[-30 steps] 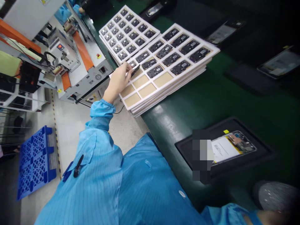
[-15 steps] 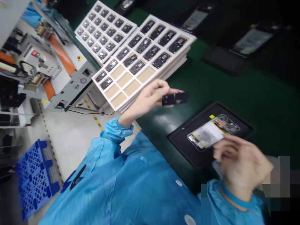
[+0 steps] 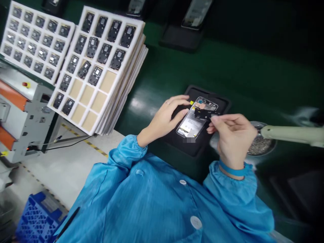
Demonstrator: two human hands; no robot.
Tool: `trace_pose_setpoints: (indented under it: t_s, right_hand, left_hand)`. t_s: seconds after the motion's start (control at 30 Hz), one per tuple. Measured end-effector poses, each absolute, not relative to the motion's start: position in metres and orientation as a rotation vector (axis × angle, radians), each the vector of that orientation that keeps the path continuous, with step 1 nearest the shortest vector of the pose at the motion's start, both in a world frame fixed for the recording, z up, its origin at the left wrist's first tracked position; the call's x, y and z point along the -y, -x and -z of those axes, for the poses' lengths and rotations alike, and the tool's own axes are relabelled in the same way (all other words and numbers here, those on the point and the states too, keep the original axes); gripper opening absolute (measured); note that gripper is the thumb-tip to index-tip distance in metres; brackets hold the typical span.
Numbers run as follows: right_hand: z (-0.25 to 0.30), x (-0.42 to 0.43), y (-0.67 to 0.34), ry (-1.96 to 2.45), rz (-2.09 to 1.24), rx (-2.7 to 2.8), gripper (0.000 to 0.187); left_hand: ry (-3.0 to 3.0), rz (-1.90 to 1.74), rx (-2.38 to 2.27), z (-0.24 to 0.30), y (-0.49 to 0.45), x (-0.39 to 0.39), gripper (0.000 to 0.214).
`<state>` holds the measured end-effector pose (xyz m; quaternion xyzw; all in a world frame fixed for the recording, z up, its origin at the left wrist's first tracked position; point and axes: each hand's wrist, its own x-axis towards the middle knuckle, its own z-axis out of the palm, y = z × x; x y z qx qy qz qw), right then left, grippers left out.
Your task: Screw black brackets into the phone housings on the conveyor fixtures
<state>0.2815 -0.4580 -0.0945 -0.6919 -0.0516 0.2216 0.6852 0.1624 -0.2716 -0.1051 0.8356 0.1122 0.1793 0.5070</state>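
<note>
My right hand [image 3: 231, 135] pinches a small black phone cover plate [image 3: 201, 114] by its right end. The plate is tilted above the upper half of an opened phone [image 3: 192, 122]; whether it touches the phone I cannot tell. Light inner parts of the phone show below the plate, with a yellow tab [image 3: 191, 102] at its upper left. The phone lies on a black mat [image 3: 194, 150]. Beside the phone's left edge is my left hand [image 3: 170, 114], thumb and fingers spread, with nothing in it.
A stack of white foam trays [image 3: 106, 72] holding similar black plates stands at the left, some pockets bare. Another filled tray [image 3: 35, 42] is behind it. Right of my hand are a dish of small metal pieces [image 3: 262, 145] and a pale green tool arm [image 3: 291, 133]. More phones [image 3: 197, 13] lie farther back.
The black plate has passed from my left hand to my right, and is now over the phone. My left hand has come to the phone's left side. The view has swung right.
</note>
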Motion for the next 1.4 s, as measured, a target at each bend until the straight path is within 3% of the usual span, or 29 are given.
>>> trace_pose_setpoints:
  t_s: [0.17,0.27,0.43,0.5,0.83,1.0,1.4]
  right_hand:
    - [0.106,0.458,-0.289,1.646,-0.348,0.188,0.049]
    - [0.113,0.46,-0.293,1.699,-0.347,0.292,0.065]
    - [0.114,0.462,-0.291,1.792,-0.423,0.346,0.033]
    - [0.111,0.462,-0.29,1.85,-0.451,0.348,0.029]
    - [0.111,0.469,-0.297,2.135,-0.123,0.851,0.024]
    - [0.118,0.469,-0.298,2.166,-0.181,0.757,0.032]
    - [0.121,0.472,-0.298,2.105,-0.258,0.743,0.03]
  left_hand:
    - [-2.465,-0.259,-0.445,0.139,-0.161,0.284,0.05]
    - [-2.531,-0.218,-0.442,0.143,-0.147,0.294,0.054]
    - [-2.497,-0.228,-0.448,0.137,-0.118,0.304,0.053]
    - [-2.487,-0.225,-0.464,0.135,-0.11,0.307,0.053]
    - [-2.482,-0.241,-0.459,0.12,-0.11,0.308,0.049]
    - [-2.551,-0.169,-0.381,0.107,-0.122,0.314,0.04]
    - [-2.639,-0.114,-0.406,0.113,-0.129,0.321,0.048]
